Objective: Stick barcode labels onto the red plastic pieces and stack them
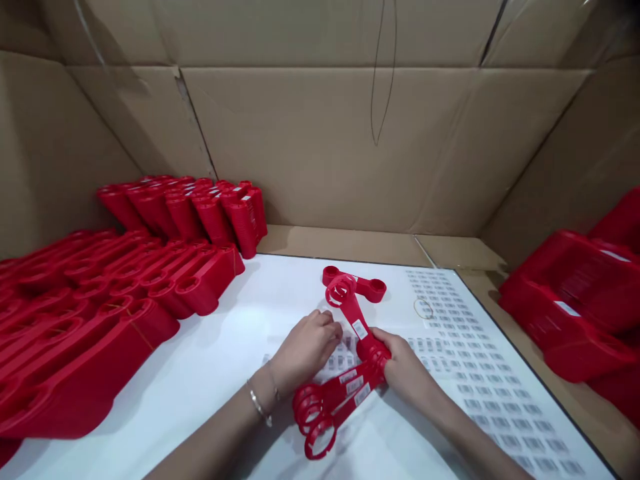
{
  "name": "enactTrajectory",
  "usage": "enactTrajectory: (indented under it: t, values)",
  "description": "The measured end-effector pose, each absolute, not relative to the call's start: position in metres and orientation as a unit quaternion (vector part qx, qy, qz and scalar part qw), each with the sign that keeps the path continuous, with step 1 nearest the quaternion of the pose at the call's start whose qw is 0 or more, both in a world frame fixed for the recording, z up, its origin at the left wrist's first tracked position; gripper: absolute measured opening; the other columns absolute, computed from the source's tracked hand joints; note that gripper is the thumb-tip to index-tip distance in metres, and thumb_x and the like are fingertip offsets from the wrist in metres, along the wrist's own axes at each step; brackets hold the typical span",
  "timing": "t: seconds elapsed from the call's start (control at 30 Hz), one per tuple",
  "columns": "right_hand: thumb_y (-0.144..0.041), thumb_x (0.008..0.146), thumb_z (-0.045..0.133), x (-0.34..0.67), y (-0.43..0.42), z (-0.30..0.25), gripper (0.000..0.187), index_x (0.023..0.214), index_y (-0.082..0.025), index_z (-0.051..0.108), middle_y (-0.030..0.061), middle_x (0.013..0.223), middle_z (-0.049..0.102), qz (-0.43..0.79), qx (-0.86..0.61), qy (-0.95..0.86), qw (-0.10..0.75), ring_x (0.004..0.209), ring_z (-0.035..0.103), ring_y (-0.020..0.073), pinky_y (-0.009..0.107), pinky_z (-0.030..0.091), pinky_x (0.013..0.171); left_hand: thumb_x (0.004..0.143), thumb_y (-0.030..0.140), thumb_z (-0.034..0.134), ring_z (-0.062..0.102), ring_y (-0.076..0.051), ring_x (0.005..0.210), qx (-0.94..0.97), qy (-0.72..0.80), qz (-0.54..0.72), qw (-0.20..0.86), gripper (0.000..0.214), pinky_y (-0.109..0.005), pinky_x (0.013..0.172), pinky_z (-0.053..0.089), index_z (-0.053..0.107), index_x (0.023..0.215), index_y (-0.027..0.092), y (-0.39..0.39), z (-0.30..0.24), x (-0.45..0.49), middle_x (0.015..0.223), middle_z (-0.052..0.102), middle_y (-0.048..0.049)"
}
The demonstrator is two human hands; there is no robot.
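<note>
Okay, head view: I have the right hand [403, 363] gripping a fan of red strips [345, 390] by their ends, over the white table [240, 373]. One strip [356, 317] juts away, its long axis running up and leftward. Just left of it, nearer its label than its far ring, the left hand [311, 340] hovers palm-down, fingers curled; whether they pinch anything, I can't tell.

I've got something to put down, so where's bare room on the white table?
There's bare white table between the left-side red stacks and the left hand, stretching back toward the loose red piece. It's crowded around the right hand and its fanned red pieces; barcode labels line the right side.
</note>
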State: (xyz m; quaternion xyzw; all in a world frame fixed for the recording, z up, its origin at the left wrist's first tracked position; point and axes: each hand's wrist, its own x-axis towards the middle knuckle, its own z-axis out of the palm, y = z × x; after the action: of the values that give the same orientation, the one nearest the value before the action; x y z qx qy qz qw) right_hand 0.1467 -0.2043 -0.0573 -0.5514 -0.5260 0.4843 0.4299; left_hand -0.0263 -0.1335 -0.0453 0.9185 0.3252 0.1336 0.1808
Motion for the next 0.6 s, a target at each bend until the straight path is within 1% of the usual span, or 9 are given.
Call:
enactTrajectory:
  t: [0.1,0.2,0.27,0.33,0.37,0.4,0.43,0.5,0.6]
  values:
    - [-0.005,0.067,0.041,0.146,-0.203,-0.057,0.041,0.100,-0.015,0.063,0.0043,0.087,0.066,0.491,-0.559,-0.510,0.431,0.074,0.058,0.0171,0.026,0.046,0.069,0.085,0.017,0.041,0.049,-0.018,0.080,0.903,0.342,0.141,0.217,0.017,-0.033,0.074,0.039,0.057,0.079,0.017,-0.138,-0.032,-0.030,0.086,0.057,-0.0053]
    - [-0.002,0.066,0.041,0.144,-0.203,-0.056,0.047,0.106,-0.016,0.062,0.0048,0.093,0.066,0.473,-0.573,-0.513,0.430,0.079,0.059,0.0185,0.026,0.046,0.072,0.086,0.021,0.041,0.049,-0.015,0.072,0.858,0.373,0.159,0.316,0.015,-0.028,0.066,0.041,0.051,0.076,0.018,-0.144,-0.011,-0.035,0.077,0.056,-0.0012]
    - [-0.001,0.065,0.040,0.144,-0.205,-0.054,0.052,0.110,-0.017,0.061,0.0048,0.094,0.066,0.460,-0.583,-0.518,0.424,0.081,0.060,0.0194,0.027,0.047,0.072,0.089,0.026,0.041,0.051,-0.013,0.070,0.812,0.396,0.240,0.355,0.015,-0.024,0.059,0.042,0.050,0.079,0.019,-0.149,0.000,-0.037,0.076,0.055,-0.0003]
    - [-0.001,0.065,0.040,0.144,-0.208,-0.048,0.055,0.113,-0.019,0.060,0.0041,0.097,0.066,0.441,-0.587,-0.531,0.424,0.084,0.061,0.0198,0.026,0.047,0.073,0.088,0.029,0.045,0.053,-0.012,0.075,0.758,0.416,0.375,0.335,0.010,-0.022,0.062,0.044,0.049,0.086,0.019,-0.152,0.008,-0.036,0.081,0.054,-0.0004]
    - [-0.001,0.066,0.041,0.143,-0.210,-0.045,0.055,0.114,-0.020,0.059,0.0036,0.100,0.066,0.426,-0.587,-0.540,0.427,0.087,0.060,0.0198,0.026,0.047,0.075,0.087,0.029,0.048,0.054,-0.012,0.079,0.732,0.420,0.430,0.321,0.010,-0.022,0.066,0.046,0.047,0.091,0.020,-0.153,0.010,-0.034,0.085,0.054,-0.0008]
    - [-0.003,0.069,0.042,0.143,-0.212,-0.041,0.053,0.116,-0.021,0.059,0.0031,0.102,0.065,0.409,-0.587,-0.550,0.431,0.089,0.060,0.0198,0.026,0.047,0.077,0.085,0.029,0.052,0.055,-0.012,0.083,0.717,0.416,0.462,0.317,0.014,-0.023,0.070,0.047,0.046,0.095,0.021,-0.154,0.013,-0.032,0.091,0.054,-0.0014]
    - [-0.006,0.072,0.044,0.143,-0.215,-0.037,0.049,0.116,-0.022,0.059,0.0027,0.104,0.065,0.391,-0.589,-0.559,0.433,0.090,0.060,0.0198,0.026,0.047,0.078,0.084,0.028,0.054,0.055,-0.012,0.085,0.713,0.406,0.469,0.325,0.019,-0.023,0.071,0.048,0.044,0.099,0.021,-0.154,0.015,-0.030,0.096,0.053,-0.0021]
    - [-0.010,0.076,0.044,0.142,-0.220,-0.032,0.044,0.115,-0.023,0.059,0.0022,0.105,0.064,0.363,-0.592,-0.574,0.433,0.089,0.060,0.0194,0.027,0.047,0.078,0.084,0.025,0.053,0.056,-0.011,0.083,0.735,0.378,0.449,0.339,0.022,-0.022,0.067,0.049,0.043,0.103,0.022,-0.153,0.019,-0.025,0.102,0.052,-0.0030]
    - [-0.005,0.073,0.043,0.142,-0.225,-0.030,0.046,0.112,-0.022,0.061,0.0014,0.104,0.065,0.350,-0.583,-0.583,0.444,0.084,0.061,0.0173,0.026,0.048,0.077,0.085,0.017,0.049,0.056,-0.010,0.078,0.777,0.340,0.437,0.299,0.020,-0.020,0.064,0.049,0.044,0.103,0.022,-0.150,0.022,-0.021,0.098,0.051,-0.0024]
